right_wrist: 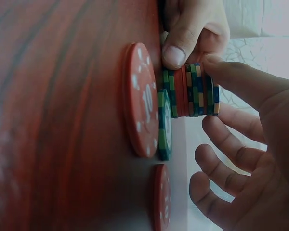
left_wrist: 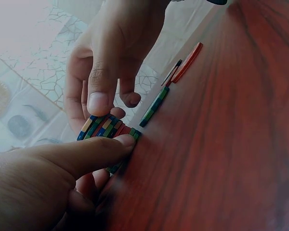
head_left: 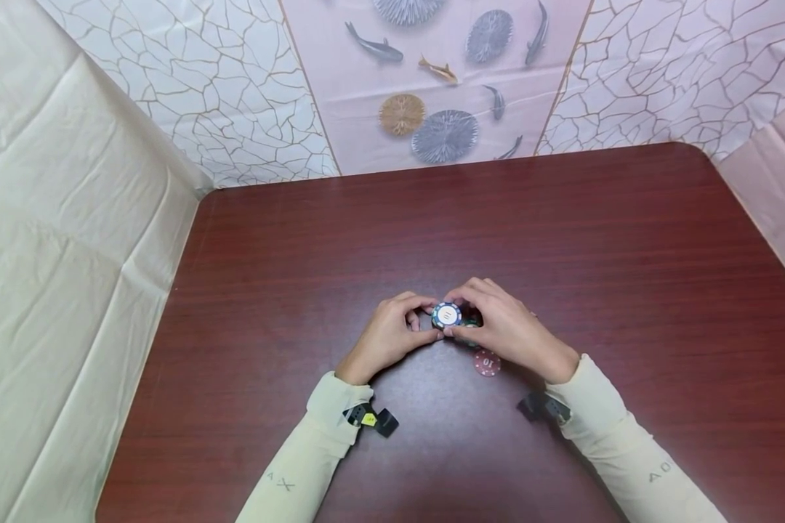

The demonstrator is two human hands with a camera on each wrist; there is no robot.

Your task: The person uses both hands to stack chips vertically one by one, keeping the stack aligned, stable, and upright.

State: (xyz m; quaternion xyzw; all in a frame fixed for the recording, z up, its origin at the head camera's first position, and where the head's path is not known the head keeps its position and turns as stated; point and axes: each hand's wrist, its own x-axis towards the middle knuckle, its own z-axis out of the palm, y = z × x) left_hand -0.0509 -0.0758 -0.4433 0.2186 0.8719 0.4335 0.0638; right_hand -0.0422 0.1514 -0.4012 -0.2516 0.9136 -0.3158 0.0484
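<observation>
A stack of several chips in blue, green and red [head_left: 446,314] [left_wrist: 102,127] [right_wrist: 190,91] stands on the table, its top chip blue and white with a 10. My left hand [head_left: 392,330] [left_wrist: 48,168] [right_wrist: 197,29] grips the stack low down, thumb on the near side. At the top, my right hand [head_left: 506,323] [left_wrist: 118,48] [right_wrist: 260,139] pinches the upper chips between thumb and index finger, its other fingers loosely bent. Beside the stack lie a green chip [head_left: 471,334] [left_wrist: 154,107] [right_wrist: 165,125] and a red chip marked 10 [head_left: 487,363] [right_wrist: 143,101].
Another red chip [right_wrist: 162,197] lies past the green one in the right wrist view. The dark red wooden table [head_left: 288,247] reaches a patterned cloth [head_left: 432,87] at the back and a pale cloth [head_left: 59,254] on the left.
</observation>
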